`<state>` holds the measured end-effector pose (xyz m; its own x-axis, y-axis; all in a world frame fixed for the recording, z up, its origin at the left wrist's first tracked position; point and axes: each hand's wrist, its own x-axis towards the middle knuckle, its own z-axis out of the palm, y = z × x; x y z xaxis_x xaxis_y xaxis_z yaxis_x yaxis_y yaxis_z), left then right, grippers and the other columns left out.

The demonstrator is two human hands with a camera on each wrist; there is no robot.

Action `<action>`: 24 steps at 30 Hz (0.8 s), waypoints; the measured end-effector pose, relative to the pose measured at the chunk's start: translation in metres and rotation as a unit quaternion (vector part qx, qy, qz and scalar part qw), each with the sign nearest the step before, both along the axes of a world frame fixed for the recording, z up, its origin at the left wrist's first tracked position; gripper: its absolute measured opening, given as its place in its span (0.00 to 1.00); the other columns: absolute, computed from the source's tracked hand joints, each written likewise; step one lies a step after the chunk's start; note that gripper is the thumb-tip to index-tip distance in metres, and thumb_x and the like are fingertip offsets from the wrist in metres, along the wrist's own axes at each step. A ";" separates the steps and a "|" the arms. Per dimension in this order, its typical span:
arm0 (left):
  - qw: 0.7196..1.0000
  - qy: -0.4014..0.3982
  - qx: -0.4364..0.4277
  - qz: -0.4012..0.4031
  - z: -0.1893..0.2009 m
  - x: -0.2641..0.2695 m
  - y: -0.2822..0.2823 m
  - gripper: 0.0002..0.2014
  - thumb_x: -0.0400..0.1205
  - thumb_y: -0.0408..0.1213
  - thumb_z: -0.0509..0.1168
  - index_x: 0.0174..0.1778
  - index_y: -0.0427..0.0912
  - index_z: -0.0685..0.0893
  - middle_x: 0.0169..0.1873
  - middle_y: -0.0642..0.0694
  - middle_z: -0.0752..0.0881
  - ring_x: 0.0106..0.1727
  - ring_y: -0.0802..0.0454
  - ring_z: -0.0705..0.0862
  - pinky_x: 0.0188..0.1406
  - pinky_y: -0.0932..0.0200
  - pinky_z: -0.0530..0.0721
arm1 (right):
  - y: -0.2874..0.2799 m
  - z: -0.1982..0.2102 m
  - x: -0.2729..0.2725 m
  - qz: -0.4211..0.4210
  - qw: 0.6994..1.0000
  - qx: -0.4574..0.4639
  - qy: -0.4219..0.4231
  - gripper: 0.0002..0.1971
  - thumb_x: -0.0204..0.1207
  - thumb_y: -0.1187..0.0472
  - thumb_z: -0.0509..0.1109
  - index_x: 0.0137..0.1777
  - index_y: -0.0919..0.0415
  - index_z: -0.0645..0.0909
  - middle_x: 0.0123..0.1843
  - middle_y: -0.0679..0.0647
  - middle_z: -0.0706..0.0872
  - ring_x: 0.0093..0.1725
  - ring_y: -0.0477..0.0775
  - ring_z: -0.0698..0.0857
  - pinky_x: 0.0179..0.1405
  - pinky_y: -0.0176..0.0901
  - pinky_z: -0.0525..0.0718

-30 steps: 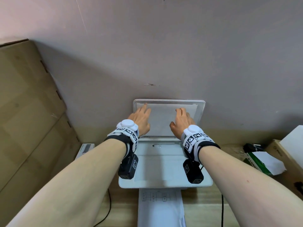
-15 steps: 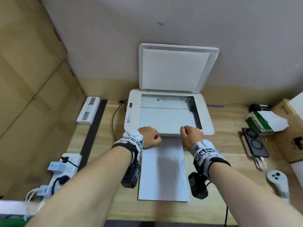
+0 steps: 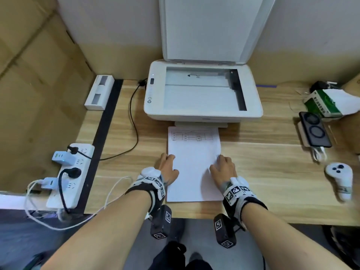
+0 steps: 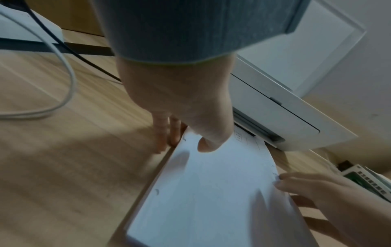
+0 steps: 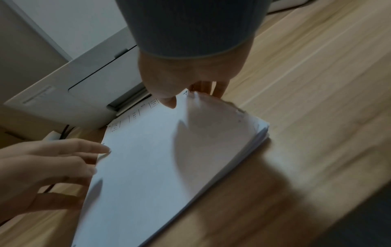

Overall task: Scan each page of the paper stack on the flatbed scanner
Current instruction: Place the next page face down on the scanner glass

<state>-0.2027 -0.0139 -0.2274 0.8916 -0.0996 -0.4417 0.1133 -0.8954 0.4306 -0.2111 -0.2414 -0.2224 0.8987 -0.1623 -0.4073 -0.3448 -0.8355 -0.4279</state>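
Both paper stack [image 3: 193, 172] edges touched: left hand [image 3: 168, 169] fingers [image 5: 84, 147] straight alongside, right hand [image 3: 224, 170] fingers [image 4: 300, 183] pinching lifted edge

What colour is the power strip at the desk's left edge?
White; the power strip shows best in the head view.

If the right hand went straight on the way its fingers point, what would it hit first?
The right hand, at the paper stack's right edge, points away along that edge. Past the stack, it would likely first meet the scanner's front; height is hard to judge.
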 end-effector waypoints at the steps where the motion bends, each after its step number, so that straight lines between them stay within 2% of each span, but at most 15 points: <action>1: 1.000 0.002 -0.002 0.004 -0.001 -0.003 0.001 0.28 0.80 0.40 0.63 0.77 0.40 0.68 0.72 0.41 0.69 0.69 0.41 0.75 0.66 0.47 0.77 | 0.001 -0.001 -0.003 -0.001 1.000 0.000 -0.002 0.21 0.80 0.59 0.63 0.72 0.64 0.73 0.71 0.65 0.75 0.66 0.69 0.75 0.63 0.55 0.76; 5: 1.000 0.001 -0.002 0.018 -0.001 -0.027 0.000 0.25 0.81 0.39 0.61 0.75 0.41 0.69 0.73 0.43 0.68 0.67 0.42 0.76 0.62 0.49 0.78 | 0.002 -0.003 -0.022 -0.030 0.999 0.012 -0.017 0.16 0.78 0.62 0.66 0.64 0.65 0.78 0.65 0.63 0.79 0.60 0.68 0.79 0.53 0.50 0.75; 7: 1.000 -0.002 0.001 0.024 -0.003 -0.033 0.001 0.24 0.81 0.38 0.61 0.75 0.40 0.70 0.73 0.43 0.68 0.67 0.42 0.76 0.62 0.50 0.78 | 0.001 -0.002 -0.027 -0.065 0.997 0.031 -0.027 0.16 0.75 0.61 0.70 0.62 0.63 0.81 0.63 0.59 0.79 0.58 0.65 0.81 0.51 0.48 0.76; 9: 1.000 -0.001 0.000 0.031 -0.003 -0.038 0.000 0.24 0.82 0.37 0.60 0.75 0.40 0.70 0.73 0.43 0.69 0.67 0.43 0.76 0.62 0.51 0.78 | -0.003 0.003 -0.028 -0.087 0.995 0.041 -0.028 0.12 0.74 0.59 0.73 0.55 0.61 0.83 0.58 0.56 0.79 0.53 0.62 0.82 0.48 0.46 0.77; 11: 0.999 0.003 0.000 0.034 -0.002 -0.040 -0.001 0.24 0.83 0.37 0.60 0.76 0.40 0.69 0.73 0.43 0.69 0.67 0.43 0.77 0.62 0.51 0.78 | -0.010 0.007 -0.027 -0.089 0.995 0.043 -0.007 0.05 0.71 0.56 0.74 0.41 0.56 0.81 0.45 0.52 0.80 0.41 0.57 0.81 0.37 0.43 0.75; 13: 1.000 0.002 0.002 0.029 -0.001 -0.044 -0.001 0.23 0.83 0.37 0.60 0.76 0.40 0.70 0.73 0.44 0.69 0.67 0.43 0.77 0.62 0.51 0.78 | -0.014 0.009 -0.029 -0.094 0.995 0.038 0.019 0.11 0.67 0.56 0.73 0.28 0.53 0.74 0.29 0.48 0.75 0.28 0.52 0.73 0.27 0.39 0.68; 15: 1.000 0.000 0.000 0.023 0.000 -0.045 0.001 0.23 0.83 0.37 0.60 0.75 0.40 0.71 0.74 0.45 0.69 0.67 0.44 0.77 0.63 0.52 0.78 | -0.015 0.010 -0.030 -0.101 0.994 0.027 0.031 0.13 0.64 0.56 0.73 0.24 0.54 0.73 0.22 0.48 0.71 0.22 0.52 0.69 0.25 0.36 0.66; 18: 1.000 -0.002 -0.001 0.012 -0.001 -0.045 0.002 0.22 0.82 0.36 0.60 0.73 0.41 0.72 0.73 0.46 0.70 0.66 0.44 0.77 0.62 0.52 0.79 | -0.016 0.009 -0.031 -0.093 0.995 0.001 0.038 0.14 0.63 0.56 0.71 0.22 0.54 0.71 0.22 0.49 0.71 0.22 0.55 0.70 0.25 0.37 0.67; 21: 1.000 -0.002 0.004 0.009 -0.001 -0.045 0.001 0.21 0.82 0.35 0.60 0.72 0.41 0.73 0.70 0.45 0.71 0.63 0.44 0.78 0.60 0.52 0.79 | -0.017 0.011 -0.030 -0.092 0.995 -0.020 0.035 0.16 0.69 0.59 0.68 0.22 0.56 0.68 0.24 0.51 0.72 0.27 0.58 0.73 0.27 0.40 0.67; 24: 1.000 -0.006 0.015 0.003 0.001 -0.043 0.000 0.19 0.82 0.35 0.59 0.70 0.40 0.74 0.69 0.45 0.71 0.62 0.44 0.78 0.58 0.52 0.79 | -0.022 0.016 -0.029 -0.091 0.994 -0.027 0.047 0.16 0.78 0.60 0.65 0.28 0.58 0.76 0.34 0.56 0.79 0.36 0.60 0.79 0.34 0.42 0.72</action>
